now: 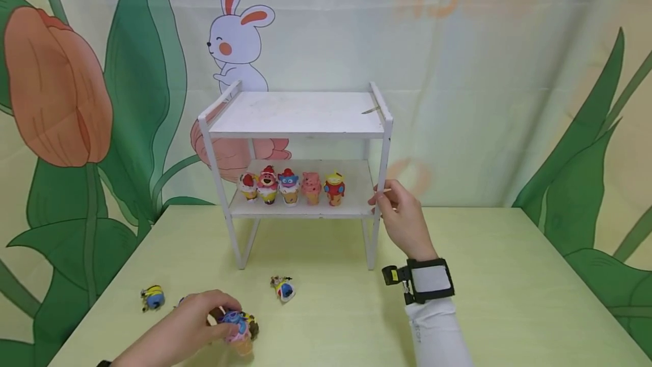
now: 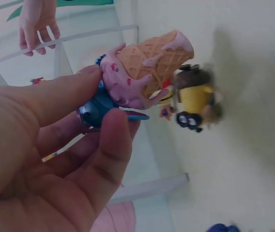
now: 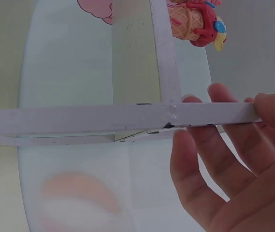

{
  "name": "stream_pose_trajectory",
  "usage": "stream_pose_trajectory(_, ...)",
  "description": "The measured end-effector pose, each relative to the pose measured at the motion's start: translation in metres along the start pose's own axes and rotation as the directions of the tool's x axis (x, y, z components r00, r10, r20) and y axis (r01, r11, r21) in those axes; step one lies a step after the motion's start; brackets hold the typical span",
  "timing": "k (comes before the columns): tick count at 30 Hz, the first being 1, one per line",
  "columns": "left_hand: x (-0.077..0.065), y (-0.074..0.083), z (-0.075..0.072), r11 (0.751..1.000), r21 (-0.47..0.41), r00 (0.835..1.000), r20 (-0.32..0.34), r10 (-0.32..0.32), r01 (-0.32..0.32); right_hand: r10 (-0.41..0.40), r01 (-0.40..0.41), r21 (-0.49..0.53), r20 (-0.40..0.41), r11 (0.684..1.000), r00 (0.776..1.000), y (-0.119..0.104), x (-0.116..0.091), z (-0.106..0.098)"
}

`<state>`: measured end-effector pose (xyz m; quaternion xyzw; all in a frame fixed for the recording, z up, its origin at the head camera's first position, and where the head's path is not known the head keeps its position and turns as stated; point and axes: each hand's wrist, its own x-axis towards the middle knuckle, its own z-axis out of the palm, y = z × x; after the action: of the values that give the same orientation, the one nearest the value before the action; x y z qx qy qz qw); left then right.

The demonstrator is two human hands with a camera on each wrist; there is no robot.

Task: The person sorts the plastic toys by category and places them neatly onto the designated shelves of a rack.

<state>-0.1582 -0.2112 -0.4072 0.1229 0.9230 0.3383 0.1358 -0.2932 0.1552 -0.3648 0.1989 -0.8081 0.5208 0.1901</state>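
Observation:
My left hand [image 1: 196, 317] pinches an ice-cream-cone figurine [image 2: 149, 70] between thumb and fingers, low over the table's near side. It has a waffle cone, pink icing and a blue character, and the left wrist view shows the cone end pointing away from the palm. My right hand [image 1: 402, 218] holds the right front post [image 3: 103, 118] of a small white two-tier rack [image 1: 300, 112], thumb on one side and fingers around the other. On the rack's lower shelf stand several cone figurines in a row, the rightmost a red and yellow one [image 1: 334, 188].
On the table lie a blue-and-yellow figurine [image 1: 153, 297] at the left and another figurine [image 1: 283, 289] in front of the rack. A yellow figurine with dark goggles [image 2: 194, 99] lies just beyond the held cone. A printed cloth [image 1: 458, 101] hangs behind the rack.

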Motion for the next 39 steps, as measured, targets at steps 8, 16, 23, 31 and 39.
stream_pose_trajectory(8, 0.011, 0.029, -0.017, 0.978, 0.053, 0.978, -0.026, 0.205, -0.204, 0.005, -0.005, 0.002, 0.001, 1.000, 1.000, 0.000, 0.000, -0.001)
stream_pose_trajectory(16, 0.027, 0.056, -0.030, 0.954, 0.075, 0.954, -0.055, 0.296, -0.291, 0.009, -0.009, 0.002, -0.005, 1.000, 1.000, 0.001, -0.001, -0.002)
stream_pose_trajectory(23, 0.039, 0.075, -0.036, 0.930, 0.097, 0.928, -0.080, 0.363, -0.355, 0.010, -0.010, 0.009, -0.002, 1.000, 1.000, 0.001, 0.000, -0.002)
stream_pose_trajectory(31, 0.060, 0.101, -0.044, 0.872, 0.208, 0.881, -0.080, 0.467, -0.443, -0.006, 0.006, 0.004, 0.000, 1.000, 1.000, -0.001, 0.001, -0.002)
stream_pose_trajectory(39, 0.074, 0.130, -0.054, 0.801, 0.333, 0.829, -0.088, 0.552, -0.497, 0.001, -0.001, 0.014, 0.007, 1.000, 1.000, -0.001, 0.000, -0.001)
